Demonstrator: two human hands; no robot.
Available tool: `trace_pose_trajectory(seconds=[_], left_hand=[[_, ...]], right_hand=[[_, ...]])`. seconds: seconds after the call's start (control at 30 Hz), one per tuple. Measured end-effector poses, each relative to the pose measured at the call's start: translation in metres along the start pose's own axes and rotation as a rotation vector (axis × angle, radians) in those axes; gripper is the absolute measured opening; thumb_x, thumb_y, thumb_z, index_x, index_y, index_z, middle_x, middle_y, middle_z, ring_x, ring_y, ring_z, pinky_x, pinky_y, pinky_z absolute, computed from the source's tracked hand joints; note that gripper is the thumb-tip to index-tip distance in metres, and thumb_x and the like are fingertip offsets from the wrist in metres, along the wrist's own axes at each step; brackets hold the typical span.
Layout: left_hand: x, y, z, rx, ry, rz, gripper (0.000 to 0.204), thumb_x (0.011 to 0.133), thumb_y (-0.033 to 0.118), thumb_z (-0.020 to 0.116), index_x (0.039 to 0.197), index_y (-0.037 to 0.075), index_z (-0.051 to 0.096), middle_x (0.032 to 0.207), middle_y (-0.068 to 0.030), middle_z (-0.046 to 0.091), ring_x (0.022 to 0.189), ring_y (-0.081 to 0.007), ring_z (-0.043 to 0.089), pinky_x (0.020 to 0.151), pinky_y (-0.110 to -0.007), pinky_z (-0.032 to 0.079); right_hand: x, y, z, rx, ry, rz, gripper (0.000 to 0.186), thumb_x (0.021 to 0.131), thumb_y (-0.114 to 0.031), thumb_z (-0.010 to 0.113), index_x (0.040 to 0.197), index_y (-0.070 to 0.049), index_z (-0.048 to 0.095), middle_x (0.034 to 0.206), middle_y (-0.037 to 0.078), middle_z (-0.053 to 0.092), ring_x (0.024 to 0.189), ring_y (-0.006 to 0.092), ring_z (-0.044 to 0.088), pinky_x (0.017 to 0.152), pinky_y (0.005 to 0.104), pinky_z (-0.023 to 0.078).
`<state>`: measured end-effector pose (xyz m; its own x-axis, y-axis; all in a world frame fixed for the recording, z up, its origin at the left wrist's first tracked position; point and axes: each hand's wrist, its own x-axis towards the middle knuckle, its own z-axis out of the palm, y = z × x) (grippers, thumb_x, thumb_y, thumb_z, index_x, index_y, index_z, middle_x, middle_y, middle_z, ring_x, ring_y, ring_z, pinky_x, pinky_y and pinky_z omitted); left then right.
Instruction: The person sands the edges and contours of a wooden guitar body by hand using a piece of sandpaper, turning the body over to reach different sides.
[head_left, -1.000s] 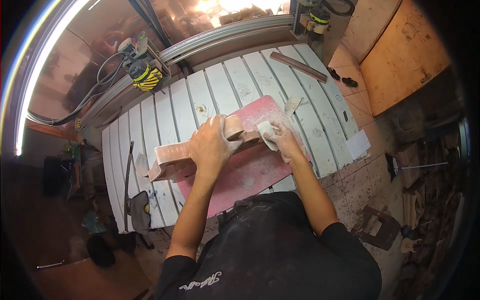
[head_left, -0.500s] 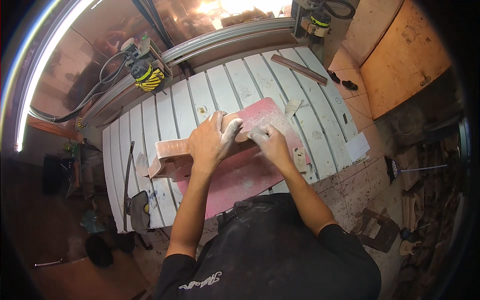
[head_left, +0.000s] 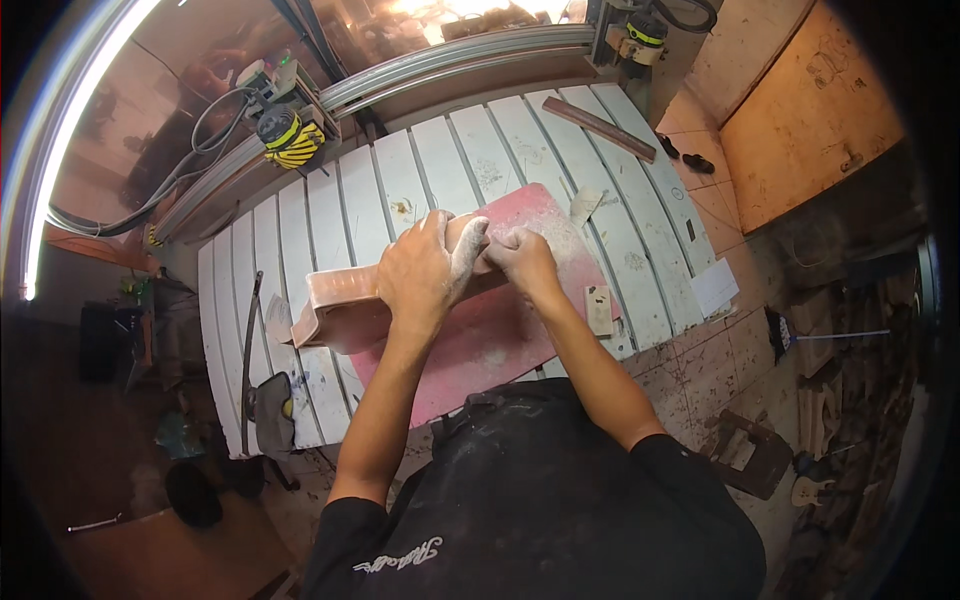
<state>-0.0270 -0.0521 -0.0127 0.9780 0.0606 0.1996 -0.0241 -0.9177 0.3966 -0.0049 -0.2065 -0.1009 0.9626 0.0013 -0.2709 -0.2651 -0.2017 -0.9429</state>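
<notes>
Bench (head_left: 300, 230): white slats, pink mat (head_left: 500, 340)
Left hand (head_left: 425, 275): grips wood block (head_left: 345, 310)
Right hand (head_left: 522, 262): clenched on block's end

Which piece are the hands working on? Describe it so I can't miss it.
On the white slatted table lies a pink mat. Across its upper left lies a curved, reddish-brown wooden block, under the left hand and right hand; it is the only thick shaped piece there.
</notes>
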Motion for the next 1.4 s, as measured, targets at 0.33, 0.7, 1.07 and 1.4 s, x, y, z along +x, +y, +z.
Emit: trace_pose_trajectory(seconds=[0.33, 0.7, 1.07, 1.4], left_hand=[[0.0, -0.002, 0.002, -0.061, 0.085, 0.004, 0.056, 0.094, 0.061, 0.061, 0.089, 0.006, 0.068, 0.079, -0.02, 0.07, 0.076, -0.0409, 0.069, 0.068, -0.053, 0.051], [-0.002, 0.004, 0.0, -0.011, 0.096, 0.015, 0.053, 0.095, 0.059, 0.062, 0.091, 0.006, 0.069, 0.08, -0.0194, 0.07, 0.076, -0.0406, 0.068, 0.068, -0.052, 0.051], [-0.003, 0.004, 0.0, -0.012, 0.076, 0.002, 0.047, 0.094, 0.053, 0.064, 0.094, 0.007, 0.069, 0.082, -0.0193, 0.071, 0.076, -0.0407, 0.068, 0.068, -0.052, 0.051], [-0.006, 0.003, 0.004, 0.006, 0.148, 0.031, 0.043, 0.094, 0.05, 0.065, 0.089, 0.007, 0.069, 0.08, -0.0187, 0.07, 0.074, -0.0405, 0.068, 0.067, -0.052, 0.05]], right_hand=[[-0.005, -0.002, 0.0, -0.158, 0.065, -0.19, 0.028, 0.078, -0.019, 0.077, 0.069, 0.001, 0.059, 0.06, 0.009, 0.058, 0.054, 0.0154, 0.054, 0.056, 0.04, 0.044], [0.014, 0.024, -0.031, 0.25, 0.066, -0.126, 0.018, 0.095, -0.015, 0.075, 0.095, 0.001, 0.066, 0.084, 0.007, 0.071, 0.065, 0.0107, 0.062, 0.059, 0.0271, 0.05], [-0.002, 0.037, -0.016, 0.186, 0.038, -0.141, 0.016, 0.091, -0.011, 0.071, 0.1, 0.002, 0.068, 0.086, 0.005, 0.068, 0.073, 0.01, 0.059, 0.065, 0.0278, 0.048], [0.006, 0.037, 0.001, 0.264, 0.207, -0.042, 0.015, 0.081, -0.009, 0.076, 0.073, 0.001, 0.069, 0.07, 0.004, 0.066, 0.069, 0.0106, 0.059, 0.064, 0.0307, 0.049]])
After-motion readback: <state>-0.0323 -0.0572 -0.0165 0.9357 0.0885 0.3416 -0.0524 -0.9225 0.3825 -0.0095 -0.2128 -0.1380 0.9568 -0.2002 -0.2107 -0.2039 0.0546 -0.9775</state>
